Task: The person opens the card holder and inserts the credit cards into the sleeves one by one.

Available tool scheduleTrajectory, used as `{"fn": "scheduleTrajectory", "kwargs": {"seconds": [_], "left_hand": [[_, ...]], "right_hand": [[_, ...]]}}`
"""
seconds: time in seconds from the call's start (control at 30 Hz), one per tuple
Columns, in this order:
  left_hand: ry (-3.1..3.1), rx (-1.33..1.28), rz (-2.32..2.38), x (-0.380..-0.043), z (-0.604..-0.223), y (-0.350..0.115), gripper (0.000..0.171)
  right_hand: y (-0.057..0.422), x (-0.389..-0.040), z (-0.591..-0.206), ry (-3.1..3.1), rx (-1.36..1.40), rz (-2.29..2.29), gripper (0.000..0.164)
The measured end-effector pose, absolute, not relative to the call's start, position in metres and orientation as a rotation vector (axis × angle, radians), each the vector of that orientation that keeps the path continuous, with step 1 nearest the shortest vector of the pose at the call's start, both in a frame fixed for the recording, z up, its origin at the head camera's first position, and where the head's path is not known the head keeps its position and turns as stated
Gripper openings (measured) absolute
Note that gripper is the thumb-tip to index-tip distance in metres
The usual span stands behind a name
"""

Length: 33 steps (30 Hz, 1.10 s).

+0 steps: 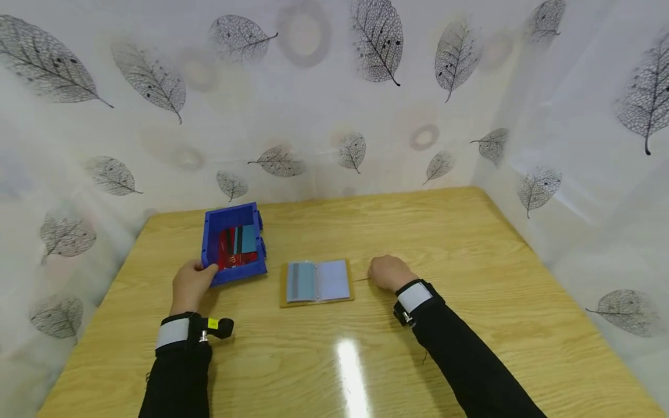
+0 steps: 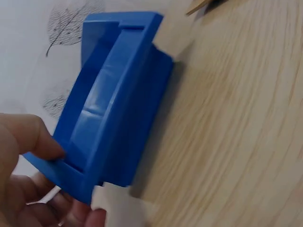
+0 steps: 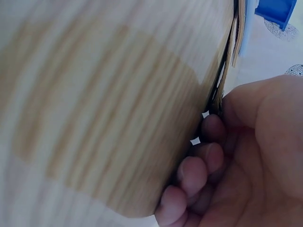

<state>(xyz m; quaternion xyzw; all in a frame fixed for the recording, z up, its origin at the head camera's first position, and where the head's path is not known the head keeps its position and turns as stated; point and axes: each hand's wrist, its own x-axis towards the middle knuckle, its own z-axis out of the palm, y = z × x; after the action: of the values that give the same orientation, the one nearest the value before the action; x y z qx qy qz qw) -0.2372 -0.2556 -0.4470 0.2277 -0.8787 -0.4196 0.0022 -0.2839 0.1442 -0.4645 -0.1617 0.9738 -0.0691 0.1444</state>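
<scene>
My left hand [image 1: 189, 285] grips the near left corner of a blue plastic bin [image 1: 236, 273], thumb over the rim and fingers beneath. The bin leans in the left wrist view. Inside it lie red cards [image 1: 223, 247] and a blue-grey card [image 1: 248, 239] with a dark stripe. Right of the bin, a tan card holder [image 1: 284, 288] lies spread flat. A blue-grey striped card [image 1: 301, 282] shows on its left side and a pale lilac sheet [image 1: 333, 280] on its right. My right hand [image 1: 391, 273] pinches a thin brown strap [image 3: 219, 94] at the holder's right side between thumb and forefinger.
The wooden table [image 1: 449, 232] bears a bright glare streak in front. A white curtain [image 1: 324, 116] with leaf prints hangs behind it and along both sides. Each wrist wears a banded camera, such as the left wrist camera [image 1: 223, 328].
</scene>
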Motion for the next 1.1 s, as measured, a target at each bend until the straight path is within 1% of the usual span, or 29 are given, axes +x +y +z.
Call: {"fn": "scheduleTrajectory", "kwargs": {"seconds": [0.1,0.17,0.2,0.33,0.4,0.63,0.77,0.87,1.1], "left_hand": [[-2.666,0.713,-1.276,-0.237,-0.437,-0.257,0.058],[-2.545,0.618,-1.19,-0.247,-0.43,-0.247,0.06],[-2.492,0.553,-1.139,-0.253,-0.427,-0.242,0.057],[-2.496,0.327,-0.944,-0.282,-0.419,-0.219,0.036],[-2.613,0.29,-0.912,-0.294,-0.419,-0.211,0.032],[-2.878,0.374,-0.767,-0.32,-0.445,-0.208,0.037],[-2.953,0.45,-0.68,-0.323,-0.458,-0.211,0.047],[-2.97,0.519,-0.691,-0.323,-0.463,-0.21,0.053],[-2.938,0.631,-0.889,-0.326,-0.465,-0.209,0.063]], "right_hand": [[0.142,-0.284,-0.465,2.804,-0.461,-0.202,0.031],[0.144,-0.285,-0.463,2.806,-0.449,-0.205,0.032],[0.145,-0.285,-0.462,2.804,-0.445,-0.206,0.032],[0.147,-0.284,-0.459,2.805,-0.429,-0.219,0.034],[0.147,-0.283,-0.459,2.812,-0.441,-0.219,0.034],[0.142,-0.28,-0.461,2.812,-0.444,-0.221,0.035],[0.142,-0.279,-0.46,2.808,-0.442,-0.21,0.037],[0.141,-0.28,-0.459,2.801,-0.436,-0.187,0.036],[0.141,-0.281,-0.458,2.786,-0.408,-0.184,0.032]]}}
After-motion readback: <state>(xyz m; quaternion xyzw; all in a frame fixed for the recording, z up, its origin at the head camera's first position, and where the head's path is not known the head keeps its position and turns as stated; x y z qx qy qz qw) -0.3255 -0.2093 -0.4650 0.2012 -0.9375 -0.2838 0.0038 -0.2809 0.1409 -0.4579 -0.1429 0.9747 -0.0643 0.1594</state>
